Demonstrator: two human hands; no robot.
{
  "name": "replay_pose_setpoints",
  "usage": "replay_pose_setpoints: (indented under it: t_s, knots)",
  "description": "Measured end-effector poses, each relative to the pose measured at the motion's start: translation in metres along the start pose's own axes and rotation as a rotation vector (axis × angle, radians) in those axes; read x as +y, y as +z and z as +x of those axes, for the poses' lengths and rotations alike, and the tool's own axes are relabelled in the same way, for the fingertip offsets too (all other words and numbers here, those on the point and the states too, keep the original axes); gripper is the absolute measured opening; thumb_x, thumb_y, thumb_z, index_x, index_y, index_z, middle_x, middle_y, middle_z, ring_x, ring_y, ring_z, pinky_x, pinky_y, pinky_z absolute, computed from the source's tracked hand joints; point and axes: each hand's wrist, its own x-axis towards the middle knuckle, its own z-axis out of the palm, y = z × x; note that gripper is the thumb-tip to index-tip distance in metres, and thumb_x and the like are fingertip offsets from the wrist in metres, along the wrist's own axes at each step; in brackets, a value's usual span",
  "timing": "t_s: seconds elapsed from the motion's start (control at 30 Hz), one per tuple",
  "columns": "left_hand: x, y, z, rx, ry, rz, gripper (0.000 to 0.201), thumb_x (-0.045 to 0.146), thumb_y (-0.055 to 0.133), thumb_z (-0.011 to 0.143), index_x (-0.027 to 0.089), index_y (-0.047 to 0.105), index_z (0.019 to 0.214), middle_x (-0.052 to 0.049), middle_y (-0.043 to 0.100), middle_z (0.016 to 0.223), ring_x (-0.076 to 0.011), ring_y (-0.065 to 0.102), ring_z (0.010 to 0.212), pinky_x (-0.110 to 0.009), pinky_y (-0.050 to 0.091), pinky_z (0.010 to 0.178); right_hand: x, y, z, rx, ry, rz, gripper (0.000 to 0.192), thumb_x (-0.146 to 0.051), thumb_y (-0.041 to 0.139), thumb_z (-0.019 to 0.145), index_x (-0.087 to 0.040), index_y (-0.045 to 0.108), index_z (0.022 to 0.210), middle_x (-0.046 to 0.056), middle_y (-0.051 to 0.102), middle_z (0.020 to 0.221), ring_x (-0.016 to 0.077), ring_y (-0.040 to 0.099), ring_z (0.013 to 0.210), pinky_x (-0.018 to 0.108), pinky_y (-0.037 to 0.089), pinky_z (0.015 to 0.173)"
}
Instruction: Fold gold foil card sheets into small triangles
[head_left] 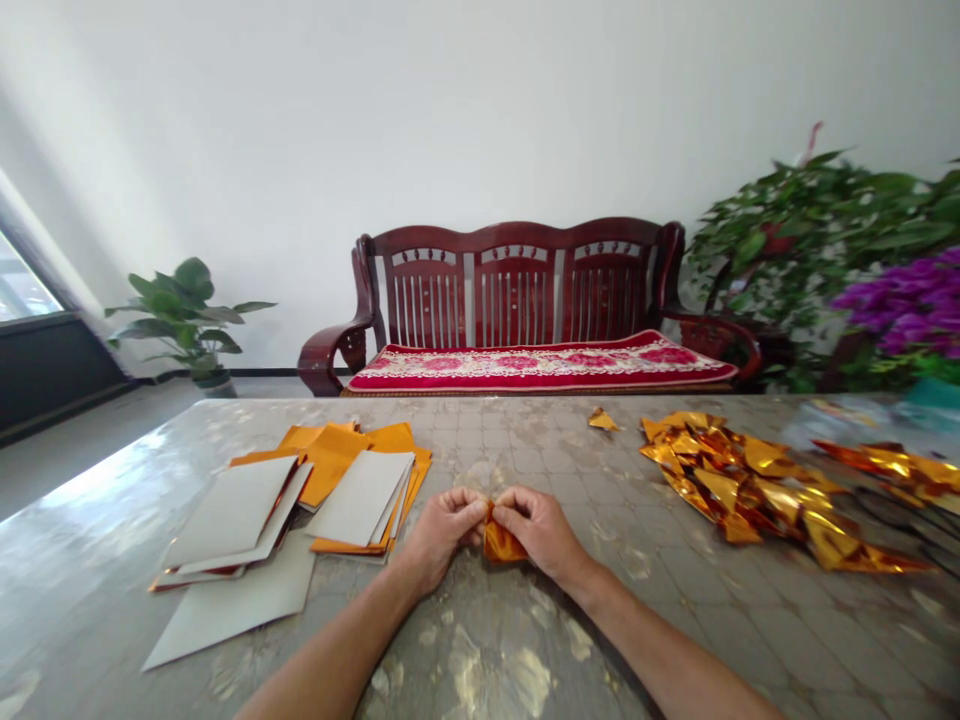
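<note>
Patterned table (pixel 487 670) in front of me, work split across it. My right: big heap of creased gold foil pieces (pixel 787 510), shaped already, I judge; overlapping, can't count. My left: stacks of flat sheets (pixel 225 515), pale and orange faces up, not yet folded; plenty left, seemingly. Between: my left hand (pixel 454 515) and right hand (pixel 540 525), fingers curled in, thumbs pinching top of orange piece (pixel 502 546), partly worked, I'd say. Smallest: lone gold piece (pixel 602 420) near far edge, apart from heap.

You are facing a wooden bench (pixel 514 300) on the far side; a floral cover (pixel 525 366) is lying along it, a potted plant (pixel 193 305) standing left, purple flowers (pixel 911 302) showing right.
</note>
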Motion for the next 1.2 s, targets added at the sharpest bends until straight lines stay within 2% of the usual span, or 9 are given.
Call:
replay_pose_setpoints:
  t_s: [0.17, 0.27, 0.37, 0.5, 0.67, 0.73, 0.8, 0.9, 1.2]
  knots:
    - [-0.0051, -0.0007, 0.0008, 0.038, 0.139, 0.264, 0.03, 0.045, 0.072, 0.072, 0.015, 0.066, 0.072, 0.003, 0.058, 0.057, -0.0082, 0.049, 0.05, -0.019, 0.037, 0.051, 0.002, -0.0015, -0.0013, 0.04, -0.007, -0.128, 0.019, -0.033, 0.061, 0.08, -0.018, 0.066, 0.069, -0.001, 0.065, 0.064, 0.0138, 0.057, 0.063, 0.023, 0.043, 0.061]
    - [-0.0054, 0.0011, 0.0004, 0.136, 0.231, 0.469, 0.016, 0.033, 0.068, 0.072, 0.018, 0.067, 0.069, 0.003, 0.062, 0.059, -0.0111, 0.053, 0.055, -0.021, 0.038, 0.054, 0.0022, -0.0009, -0.0014, 0.066, -0.027, -0.219, 0.016, -0.029, 0.06, 0.08, -0.019, 0.068, 0.07, 0.0, 0.066, 0.066, 0.0152, 0.059, 0.065, 0.024, 0.043, 0.063]
    - [-0.0035, 0.0025, -0.0003, 0.219, 0.279, 0.546, 0.014, 0.031, 0.064, 0.074, 0.019, 0.066, 0.066, 0.002, 0.064, 0.063, -0.0127, 0.055, 0.06, -0.022, 0.04, 0.058, -0.0003, 0.0009, -0.0008, 0.058, -0.043, -0.219, 0.017, -0.03, 0.058, 0.082, -0.019, 0.069, 0.074, 0.0, 0.068, 0.069, 0.0161, 0.061, 0.067, 0.025, 0.044, 0.064]
    - [-0.003, 0.002, 0.0016, 0.307, 0.299, 0.404, 0.017, 0.034, 0.063, 0.075, 0.019, 0.06, 0.067, 0.003, 0.058, 0.061, -0.011, 0.053, 0.058, -0.021, 0.041, 0.057, -0.0025, 0.0023, -0.0002, 0.086, -0.028, -0.233, 0.017, -0.031, 0.059, 0.082, -0.02, 0.071, 0.079, 0.001, 0.071, 0.073, 0.0169, 0.063, 0.069, 0.025, 0.045, 0.066]
    - [-0.006, 0.0043, 0.0043, 0.136, 0.21, 0.126, 0.027, 0.038, 0.072, 0.07, 0.019, 0.053, 0.074, 0.007, 0.054, 0.061, -0.0075, 0.048, 0.051, -0.019, 0.038, 0.05, 0.0016, 0.0007, 0.0008, 0.083, -0.028, -0.223, 0.018, -0.031, 0.059, 0.081, -0.019, 0.069, 0.071, 0.0, 0.069, 0.067, 0.016, 0.062, 0.065, 0.025, 0.045, 0.063]
    - [-0.0062, 0.0048, 0.0049, 0.123, 0.198, 0.068, 0.031, 0.04, 0.075, 0.069, 0.018, 0.053, 0.074, 0.006, 0.055, 0.062, -0.007, 0.048, 0.051, -0.018, 0.038, 0.05, 0.0017, 0.0004, 0.0012, 0.093, -0.023, -0.163, 0.017, -0.031, 0.06, 0.08, -0.019, 0.07, 0.074, 0.001, 0.07, 0.069, 0.0167, 0.063, 0.067, 0.025, 0.047, 0.064]
    - [-0.0054, 0.0036, 0.0057, 0.164, 0.219, 0.029, 0.033, 0.042, 0.076, 0.068, 0.018, 0.054, 0.073, 0.006, 0.055, 0.061, -0.0064, 0.048, 0.051, -0.018, 0.038, 0.051, 0.0001, 0.0005, 0.0016, 0.14, -0.03, -0.093, 0.016, -0.03, 0.063, 0.076, -0.018, 0.071, 0.083, 0.003, 0.073, 0.077, 0.0184, 0.065, 0.072, 0.027, 0.05, 0.068]
    - [-0.0033, -0.0002, 0.007, 0.248, 0.256, -0.024, 0.037, 0.045, 0.079, 0.066, 0.017, 0.054, 0.07, 0.006, 0.055, 0.059, -0.0046, 0.045, 0.049, -0.016, 0.035, 0.05, -0.0029, 0.0002, 0.0017, 0.233, -0.058, -0.053, 0.029, -0.027, 0.068, 0.07, -0.018, 0.071, 0.097, 0.004, 0.074, 0.088, 0.0201, 0.067, 0.078, 0.03, 0.053, 0.074]
    - [0.0006, -0.0031, 0.0078, 0.275, 0.188, -0.129, 0.051, 0.053, 0.087, 0.052, 0.017, 0.054, 0.068, 0.005, 0.056, 0.061, -0.005, 0.045, 0.05, -0.016, 0.037, 0.047, 0.0009, -0.0073, 0.0017, 0.346, -0.156, -0.133, 0.025, -0.027, 0.068, 0.074, -0.02, 0.073, 0.096, 0.002, 0.074, 0.082, 0.0156, 0.062, 0.065, 0.027, 0.051, 0.065]
